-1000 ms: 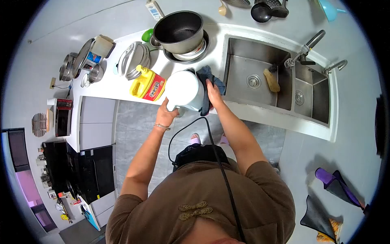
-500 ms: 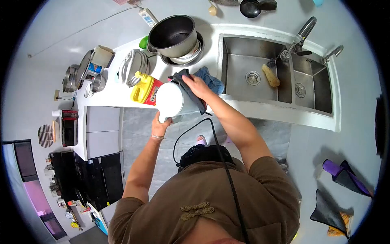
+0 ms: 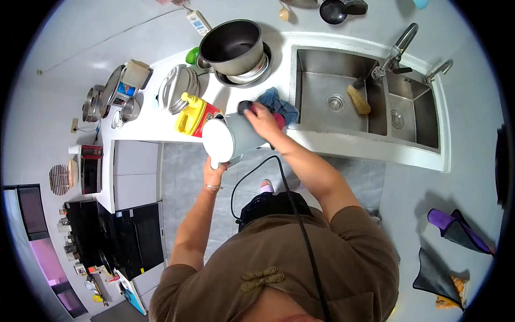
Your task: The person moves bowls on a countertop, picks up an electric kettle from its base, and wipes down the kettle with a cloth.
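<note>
A pale grey pitcher [image 3: 244, 133] with a white lid is tilted on its side over the counter's front edge, its lid facing left. My left hand [image 3: 213, 175] is closed around its handle below the lid. On the upper side of the pitcher's body, my right hand [image 3: 262, 121] grips a dark cloth [image 3: 245, 106] that is mostly covered by the fingers. Something pink shows beside that hand, perhaps the cloth's other side. A blue cloth [image 3: 279, 105] lies crumpled on the counter just behind it. Left of the pitcher stands a yellow jug [image 3: 190, 117] with a red label.
A large pot [image 3: 232, 67] rests on stacked bowls at the back of the counter, beside a stack of plates [image 3: 180, 88]. To the right is a double steel sink [image 3: 316, 115] holding a yellowish sponge-like piece [image 3: 358, 100]. A black cable [image 3: 289, 196] hangs before my body.
The dark cloth has gone from spread over the pitcher's side to bunched under my right hand, uncovering more of the body. The pitcher has shifted slightly and its lid has turned.
</note>
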A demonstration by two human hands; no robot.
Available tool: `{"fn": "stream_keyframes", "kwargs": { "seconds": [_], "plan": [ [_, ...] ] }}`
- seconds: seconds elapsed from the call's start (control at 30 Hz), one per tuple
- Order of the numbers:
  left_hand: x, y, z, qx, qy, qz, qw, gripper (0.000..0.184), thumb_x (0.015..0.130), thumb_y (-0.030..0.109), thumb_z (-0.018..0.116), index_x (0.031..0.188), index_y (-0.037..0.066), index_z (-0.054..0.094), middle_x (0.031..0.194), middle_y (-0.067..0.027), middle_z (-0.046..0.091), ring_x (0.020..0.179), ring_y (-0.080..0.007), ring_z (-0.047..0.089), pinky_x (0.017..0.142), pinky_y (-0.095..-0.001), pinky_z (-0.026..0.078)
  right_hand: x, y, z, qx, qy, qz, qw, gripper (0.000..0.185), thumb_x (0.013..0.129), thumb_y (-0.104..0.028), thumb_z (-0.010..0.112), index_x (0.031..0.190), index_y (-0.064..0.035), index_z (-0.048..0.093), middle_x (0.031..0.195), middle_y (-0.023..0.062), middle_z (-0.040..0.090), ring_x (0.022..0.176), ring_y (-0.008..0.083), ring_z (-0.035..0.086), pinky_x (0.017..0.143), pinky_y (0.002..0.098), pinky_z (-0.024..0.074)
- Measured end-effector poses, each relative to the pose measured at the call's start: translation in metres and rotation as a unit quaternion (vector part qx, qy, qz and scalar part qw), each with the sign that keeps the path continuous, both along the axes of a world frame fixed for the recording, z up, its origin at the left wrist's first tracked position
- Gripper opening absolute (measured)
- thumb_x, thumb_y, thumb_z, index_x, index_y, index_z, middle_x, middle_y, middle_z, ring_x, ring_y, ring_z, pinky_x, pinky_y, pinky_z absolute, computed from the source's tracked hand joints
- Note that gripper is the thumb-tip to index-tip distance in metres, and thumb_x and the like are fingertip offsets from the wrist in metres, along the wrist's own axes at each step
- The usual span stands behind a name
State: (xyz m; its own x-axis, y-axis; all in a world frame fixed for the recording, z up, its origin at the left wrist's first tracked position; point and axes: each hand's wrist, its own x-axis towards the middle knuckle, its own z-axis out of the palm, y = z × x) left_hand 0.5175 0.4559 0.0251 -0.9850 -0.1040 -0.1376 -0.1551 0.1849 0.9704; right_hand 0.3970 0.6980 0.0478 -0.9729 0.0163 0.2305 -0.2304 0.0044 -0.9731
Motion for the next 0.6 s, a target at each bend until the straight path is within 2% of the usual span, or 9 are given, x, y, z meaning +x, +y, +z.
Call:
{"fn": "stream_keyframes", "kwargs": {
  "seconds": [0.1,0.13,0.23,0.33,0.37,0.4,0.43,0.5,0.6],
  "plan": [
    [0.006,-0.001,-0.022,0.032,-0.015,0.034,0.999,0.032,0.08,0.004,0.063,0.111,0.002,0.054,0.09,-0.0067,0.064,0.077,-0.0181,0.064,0.068,-0.0304,0.052,0.019,-0.02,0.039,0.008,0.081,0.016,0.997,0.032,0.085,-0.021,0.063,0.108,0.0016,0.063,0.108,0.0199,0.064,0.101,0.0363,0.06,0.09,0.0403,0.0465],
    [0.009,-0.001,-0.026,0.034,-0.018,0.034,0.999,0.032,0.08,0.004,0.063,0.111,0.002,0.054,0.09,-0.0067,0.064,0.077,-0.0181,0.064,0.068,-0.0304,0.052,0.019,-0.019,0.034,0.01,0.078,0.017,0.997,0.032,0.085,-0.021,0.063,0.108,0.0016,0.063,0.108,0.0199,0.064,0.101,0.0363,0.06,0.09,0.0403,0.0465],
    [0.01,-0.007,-0.034,0.047,-0.005,0.034,0.998,0.033,0.081,0.005,0.064,0.113,0.003,0.054,0.092,-0.0055,0.063,0.08,-0.0177,0.064,0.069,-0.0307,0.053,0.012,-0.011,0.002,0.146,0.161,-0.01,0.976,0.037,0.084,-0.019,0.065,0.113,0.0035,0.06,0.115,0.0176,0.061,0.107,0.0345,0.058,0.095,0.0393,0.0445],
    [0.013,-0.014,-0.042,0.067,-0.01,0.033,0.997,0.035,0.081,0.007,0.065,0.114,0.004,0.053,0.095,-0.0054,0.063,0.084,-0.0174,0.064,0.071,-0.0306,0.053,-0.001,0.007,-0.037,0.16,0.064,-0.082,0.982,0.039,0.086,-0.021,0.064,0.115,0.0035,0.059,0.116,0.0191,0.06,0.108,0.0366,0.057,0.096,0.0394,0.0434],
    [0.01,-0.013,-0.04,0.034,-0.006,0.024,0.999,0.036,0.081,0.006,0.065,0.115,0.004,0.053,0.096,-0.0055,0.063,0.085,-0.0176,0.064,0.072,-0.0308,0.054,-0.008,0.012,-0.053,0.167,0.05,-0.119,0.977,0.04,0.087,-0.022,0.063,0.116,0.0036,0.058,0.117,0.0198,0.059,0.109,0.0374,0.056,0.096,0.0397,0.0432],
    [0.011,-0.013,-0.038,0.001,-0.007,0.016,1.0,0.036,0.081,0.006,0.065,0.115,0.004,0.053,0.097,-0.0055,0.063,0.087,-0.0177,0.064,0.073,-0.0309,0.054,-0.014,0.017,-0.065,0.154,0.021,-0.121,0.98,0.041,0.088,-0.024,0.061,0.117,0.0042,0.057,0.117,0.0222,0.058,0.109,0.0391,0.055,0.096,0.0401,0.0431],
    [0.011,-0.012,-0.038,0.002,-0.009,0.019,1.0,0.036,0.081,0.006,0.065,0.115,0.004,0.053,0.097,-0.0055,0.063,0.087,-0.0177,0.064,0.073,-0.0309,0.054,-0.02,0.018,-0.072,0.127,-0.003,-0.127,0.984,0.035,0.087,-0.025,0.061,0.108,0.003,0.061,0.112,0.0243,0.058,0.106,0.0417,0.054,0.093,0.0439,0.0429],
    [0.007,-0.016,-0.039,0.015,-0.027,0.013,0.999,0.038,0.08,0.005,0.064,0.116,0.003,0.053,0.1,-0.0063,0.063,0.087,-0.0185,0.064,0.074,-0.0318,0.054,-0.032,0.024,-0.08,0.144,-0.104,-0.094,0.98,0.035,0.087,-0.028,0.06,0.105,0.003,0.062,0.112,0.024,0.059,0.104,0.0428,0.054,0.092,0.0452,0.0432],
    [0.006,-0.024,-0.041,-0.023,-0.021,-0.007,0.999,0.04,0.079,0.003,0.063,0.117,0.002,0.053,0.102,-0.0077,0.063,0.09,-0.0199,0.065,0.077,-0.0336,0.056,-0.043,0.028,-0.084,0.174,-0.158,-0.093,0.968,0.035,0.087,-0.03,0.06,0.104,0.0015,0.064,0.111,0.0204,0.06,0.103,0.0402,0.055,0.09,0.0448,0.0445]
  ]
}}
